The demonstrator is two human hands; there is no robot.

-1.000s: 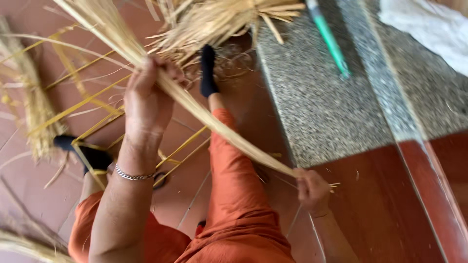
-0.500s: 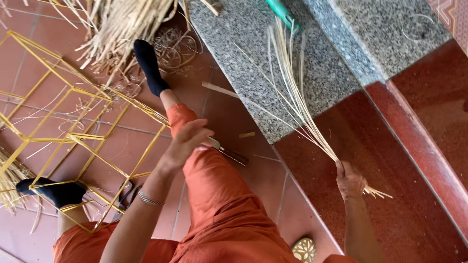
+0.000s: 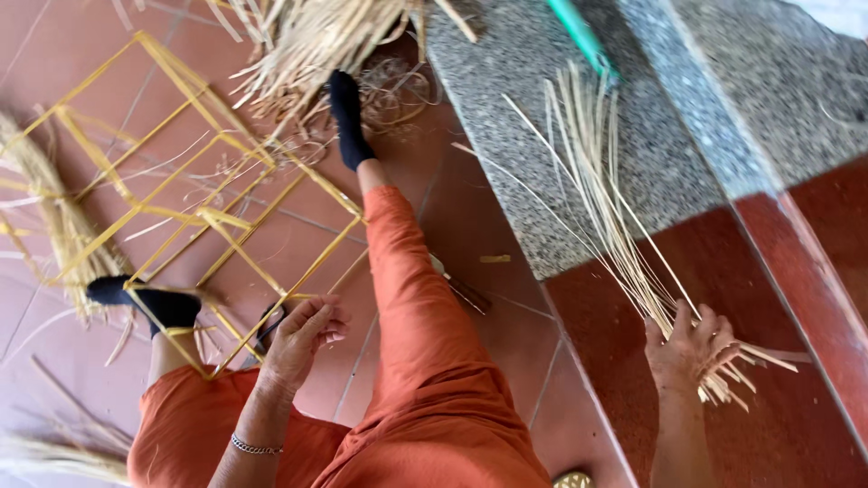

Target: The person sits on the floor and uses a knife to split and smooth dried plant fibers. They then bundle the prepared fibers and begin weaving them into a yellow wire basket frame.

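Note:
I sit on a tiled floor in orange trousers and dark socks. My right hand [image 3: 694, 348] presses the near ends of a bundle of thin pale straw strips [image 3: 604, 203], which fans away over a red surface and a grey granite slab [image 3: 561, 117]. My left hand [image 3: 303, 333] hovers with its fingers loosely curled and nothing in it, just beside a yellow strip frame [image 3: 194, 217] lying on the floor between my legs. A dark tool [image 3: 268, 325] lies by that hand.
A loose heap of straw [image 3: 316, 36] lies beyond my right foot. Another straw bundle [image 3: 59, 226] lies at the left by my left foot. A green handle [image 3: 579, 32] rests on the granite slab. A dark stick [image 3: 466, 291] lies by my right leg.
My left hand has dropped from my right thigh to the yellow frame's edge. My right hand stays on the strip bundle, now spread flatter on the slab. The view has shifted left.

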